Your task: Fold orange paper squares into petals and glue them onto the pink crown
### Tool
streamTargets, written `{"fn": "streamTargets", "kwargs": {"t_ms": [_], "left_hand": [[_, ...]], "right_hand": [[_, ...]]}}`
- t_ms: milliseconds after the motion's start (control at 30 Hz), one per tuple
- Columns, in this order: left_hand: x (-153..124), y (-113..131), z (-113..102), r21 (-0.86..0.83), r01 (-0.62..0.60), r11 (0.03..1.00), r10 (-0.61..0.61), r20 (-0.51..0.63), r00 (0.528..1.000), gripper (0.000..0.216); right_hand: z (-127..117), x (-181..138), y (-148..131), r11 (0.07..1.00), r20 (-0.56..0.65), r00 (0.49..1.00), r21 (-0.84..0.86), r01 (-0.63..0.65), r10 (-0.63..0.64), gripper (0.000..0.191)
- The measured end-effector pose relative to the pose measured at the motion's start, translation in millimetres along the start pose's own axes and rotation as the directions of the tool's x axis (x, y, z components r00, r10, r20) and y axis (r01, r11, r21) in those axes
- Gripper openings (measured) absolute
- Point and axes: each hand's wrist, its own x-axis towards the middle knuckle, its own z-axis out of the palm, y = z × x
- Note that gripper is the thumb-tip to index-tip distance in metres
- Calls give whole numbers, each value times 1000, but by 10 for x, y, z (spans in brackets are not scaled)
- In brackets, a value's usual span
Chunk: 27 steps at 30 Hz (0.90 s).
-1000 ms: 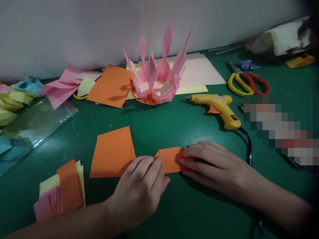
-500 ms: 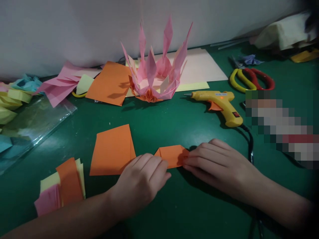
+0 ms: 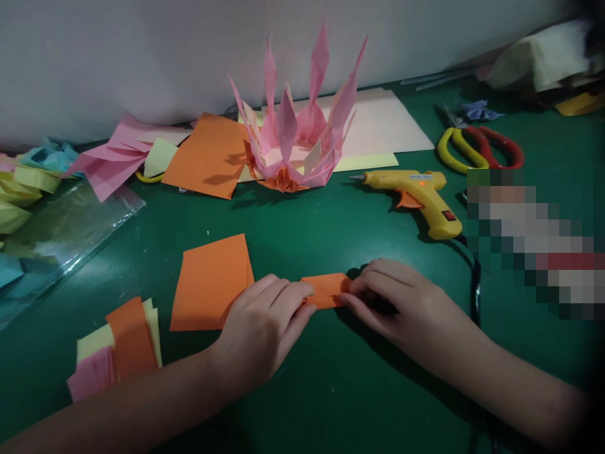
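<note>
The folded orange paper is between the two hands, above the surface. The left hand pinches its left end with the fingers, and the right hand pinches the right end. The paper is already folded into a narrow strip; the fold nearest to the person seems not yet pressed flat. Its long axis goes from left fingers to right fingers, the right end slightly farther away. Beside the left fingers lies a wider orange sheet, not made narrow.

Both hands pinch a folded orange paper.
</note>
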Motion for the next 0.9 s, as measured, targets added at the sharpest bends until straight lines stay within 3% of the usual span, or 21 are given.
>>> {"fn": "streamTargets", "kwargs": {"t_ms": [133,300,600,800,900], "left_hand": [[-19,-14,-5,66,-102,993,100,32,994,17],[-44,19,-28,196,-152,969,140,75,987,22],[-133,157,-58,428,-359,829,352,98,931,27],[-185,248,-93,544,-375,750,354,149,923,29],[-200,299,-105,567,-369,736,324,184,928,31]], "right_hand": [[19,-2,1,999,13,1000,-32,-10,11,18],[23,2,-10,1000,16,1000,-13,-20,20,18],[21,10,-34,999,5,999,-1,-33,33,20],[28,-9,-29,998,-12,998,-11,-59,59,10],[21,-30,-28,1000,20,1000,-23,20,-20,14]]}}
